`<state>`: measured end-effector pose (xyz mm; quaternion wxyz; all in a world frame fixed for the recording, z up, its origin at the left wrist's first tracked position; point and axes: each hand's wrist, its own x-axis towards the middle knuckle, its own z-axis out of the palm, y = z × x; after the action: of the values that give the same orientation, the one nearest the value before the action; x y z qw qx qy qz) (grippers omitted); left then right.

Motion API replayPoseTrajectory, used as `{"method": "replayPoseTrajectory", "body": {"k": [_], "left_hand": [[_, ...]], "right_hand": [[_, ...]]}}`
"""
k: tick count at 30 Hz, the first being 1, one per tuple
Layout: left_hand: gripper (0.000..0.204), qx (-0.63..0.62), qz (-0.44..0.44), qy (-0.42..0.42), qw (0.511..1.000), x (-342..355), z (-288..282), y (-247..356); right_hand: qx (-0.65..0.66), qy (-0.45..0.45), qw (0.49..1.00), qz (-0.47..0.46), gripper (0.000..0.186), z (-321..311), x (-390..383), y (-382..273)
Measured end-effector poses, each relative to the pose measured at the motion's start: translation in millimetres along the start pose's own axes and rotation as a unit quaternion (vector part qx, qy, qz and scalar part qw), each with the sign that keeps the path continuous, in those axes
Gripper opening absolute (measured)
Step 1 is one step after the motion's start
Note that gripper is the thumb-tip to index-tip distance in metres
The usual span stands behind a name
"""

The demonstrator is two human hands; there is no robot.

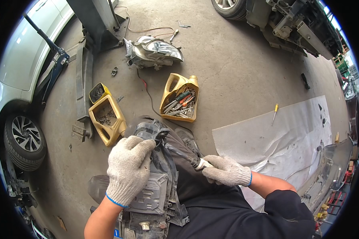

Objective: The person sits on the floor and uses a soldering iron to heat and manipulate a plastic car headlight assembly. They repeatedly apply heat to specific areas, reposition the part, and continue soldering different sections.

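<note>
Across my lap lies a black plastic headlight housing (pixel 152 195), its ribbed rear plate facing up. My left hand (pixel 131 169), in a knitted white work glove with a blue cuff, is closed at the upper part of the housing. Its thumb and fingertips pinch together beside a small black bracket (pixel 160 135); what lies between them is hidden. My right hand (pixel 226 170), gloved likewise, grips a tool with a white handle and a dark shaft (pixel 183 154). That shaft points up and left toward the bracket, its tip close to my left fingertips.
Ahead stands a cut-open yellow jug (pixel 178 118) full of hand tools. Another cut jug (pixel 119 126) and a small yellow container (pixel 99 92) hold small parts. Beyond sits another headlight (pixel 155 51). A screwdriver (pixel 274 114) rests on a white sheet (pixel 267 135); cars flank the floor.
</note>
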<state>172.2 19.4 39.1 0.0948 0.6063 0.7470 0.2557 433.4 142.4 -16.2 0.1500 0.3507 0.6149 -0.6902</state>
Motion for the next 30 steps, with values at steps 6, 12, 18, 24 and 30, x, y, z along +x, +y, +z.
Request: {"method": "replayPoseTrajectory", "body": {"k": [6, 12, 18, 24, 30], "left_hand": [[0.016, 0.0, -0.001, 0.0, 1.0, -0.1, 0.1, 0.2], [0.016, 0.002, 0.001, -0.002, 1.0, -0.2, -0.6, 1.0], [0.016, 0.006, 0.001, -0.005, 1.0, 0.0, -0.8, 1.2], [0.016, -0.001, 0.004, -0.002, 1.0, 0.7, -0.4, 0.6], [0.016, -0.001, 0.003, -0.004, 1.0, 0.6, -1.4, 1.8]], "right_hand": [[-0.002, 0.004, 1.0, -0.007, 0.037, 0.7, -0.7, 0.6], [-0.004, 0.004, 1.0, 0.011, 0.037, 1.0, 0.1, -0.6], [-0.001, 0.006, 1.0, 0.006, 0.037, 1.0, -0.3, 0.5], [-0.014, 0.003, 1.0, -0.006, 0.036, 0.6, 2.1, 5.3], [-0.006, 0.004, 1.0, -0.001, 0.037, 1.5, 1.3, 3.0]]}}
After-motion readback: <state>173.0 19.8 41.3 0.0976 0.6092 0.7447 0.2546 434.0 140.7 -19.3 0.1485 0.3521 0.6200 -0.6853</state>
